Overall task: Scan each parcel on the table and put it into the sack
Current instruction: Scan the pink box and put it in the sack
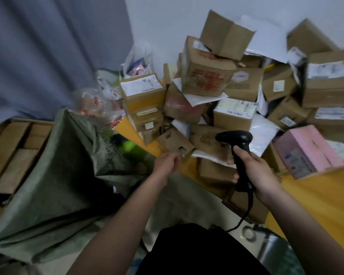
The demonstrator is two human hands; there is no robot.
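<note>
Grey curtain, white wall behind. Green sack (54,165), mouth open, left of yellow counter (316,197). Left hand (166,161): fingers loosely curled, empty, near parcels (234,92). Right hand (254,167): fingers wrapped round scanner (239,153). Risk: tall leaning pile may topple if a low box is pulled.

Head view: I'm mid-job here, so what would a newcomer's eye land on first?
First, the tall heap of brown cardboard parcels piled on the yellow table, filling the upper right. Next, the black handheld barcode scanner gripped by the right hand at centre. Then the big green woven sack gaping open at left, with the left hand near its edge.
</note>
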